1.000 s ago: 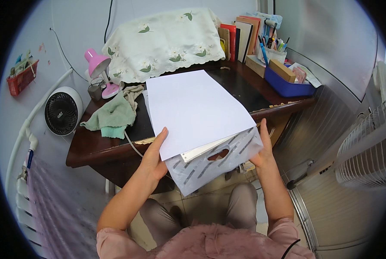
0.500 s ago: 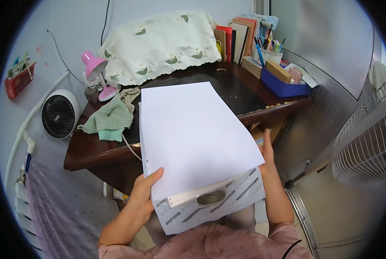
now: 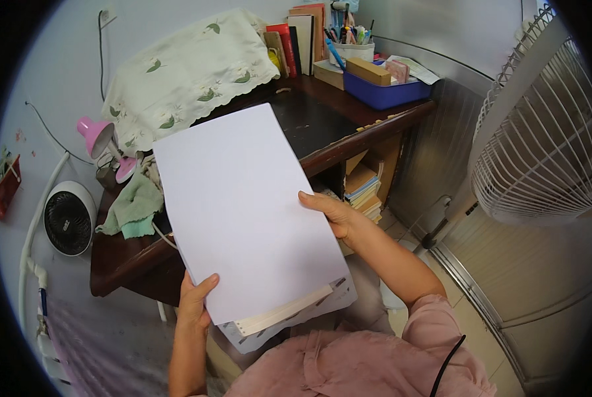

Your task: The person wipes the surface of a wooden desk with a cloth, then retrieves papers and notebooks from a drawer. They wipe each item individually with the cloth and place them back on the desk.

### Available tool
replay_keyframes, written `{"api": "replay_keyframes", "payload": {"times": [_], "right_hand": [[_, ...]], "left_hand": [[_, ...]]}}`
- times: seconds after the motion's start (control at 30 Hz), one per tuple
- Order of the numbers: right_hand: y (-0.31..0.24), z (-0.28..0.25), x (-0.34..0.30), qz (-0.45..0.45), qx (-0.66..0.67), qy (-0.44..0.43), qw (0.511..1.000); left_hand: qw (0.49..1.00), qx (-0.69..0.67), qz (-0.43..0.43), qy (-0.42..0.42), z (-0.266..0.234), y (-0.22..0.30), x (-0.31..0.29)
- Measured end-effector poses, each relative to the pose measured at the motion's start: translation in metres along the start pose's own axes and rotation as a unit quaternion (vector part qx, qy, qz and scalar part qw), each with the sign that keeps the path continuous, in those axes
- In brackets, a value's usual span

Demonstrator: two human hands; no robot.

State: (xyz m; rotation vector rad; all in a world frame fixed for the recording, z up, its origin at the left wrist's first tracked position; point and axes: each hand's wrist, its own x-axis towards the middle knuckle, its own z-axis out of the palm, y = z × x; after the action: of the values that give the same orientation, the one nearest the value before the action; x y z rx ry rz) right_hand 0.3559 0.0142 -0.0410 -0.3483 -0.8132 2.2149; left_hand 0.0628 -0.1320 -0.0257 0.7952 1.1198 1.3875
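A large stack of blank white paper [image 3: 250,212] is tilted over my lap, in front of the desk. My left hand [image 3: 197,298] grips its lower left edge, thumb on top and fingers underneath. On the right edge my right hand [image 3: 332,213] holds the stack in the same way, its fingers hidden below. A cream-white strip [image 3: 284,311] with small holes shows under the near edge of the paper. Beneath that sticks out a pale wrapper sheet [image 3: 339,294] with dark diagonal marks.
The dark wooden desk [image 3: 316,116] bears a pink lamp [image 3: 97,135], a green cloth [image 3: 134,205], a flowered cover [image 3: 177,79], books [image 3: 286,46] and a blue bin [image 3: 385,92]. Small fan [image 3: 70,218] at left; large caged fan [image 3: 541,139] at right.
My right hand has come up onto the right edge of the paper, thumb on top. The paper now covers more of the strip and its oval hole. The view has swung right.
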Motion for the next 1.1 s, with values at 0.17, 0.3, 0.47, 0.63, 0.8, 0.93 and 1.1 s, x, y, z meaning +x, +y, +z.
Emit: {"api": "replay_keyframes", "payload": {"times": [0.17, 0.3, 0.47, 0.63, 0.8, 0.93, 1.1], "right_hand": [[0.006, 0.019, -0.019, -0.044, -0.160, 0.040, 0.985], [0.022, 0.015, -0.046, -0.059, -0.132, 0.076, 0.987], [0.043, -0.017, -0.087, -0.119, -0.066, 0.112, 0.984], [0.062, -0.058, -0.149, -0.190, -0.042, 0.168, 0.966], [0.093, -0.094, -0.205, -0.215, 0.052, 0.218, 0.950], [0.106, -0.106, -0.232, -0.228, 0.104, 0.280, 0.927], [0.112, -0.124, -0.255, -0.221, 0.135, 0.294, 0.920]], "left_hand": [[0.999, 0.018, 0.018, -0.021, 0.010, 0.003, -0.007], [0.998, 0.037, 0.010, -0.058, 0.007, 0.000, -0.012], [0.989, 0.062, 0.013, -0.135, 0.027, -0.006, -0.012], [0.972, 0.112, 0.001, -0.207, 0.062, -0.027, -0.011], [0.922, 0.192, 0.018, -0.335, 0.105, -0.049, 0.000], [0.881, 0.236, 0.035, -0.408, 0.128, -0.069, 0.012], [0.867, 0.234, 0.006, -0.439, 0.143, -0.110, 0.035]]}}
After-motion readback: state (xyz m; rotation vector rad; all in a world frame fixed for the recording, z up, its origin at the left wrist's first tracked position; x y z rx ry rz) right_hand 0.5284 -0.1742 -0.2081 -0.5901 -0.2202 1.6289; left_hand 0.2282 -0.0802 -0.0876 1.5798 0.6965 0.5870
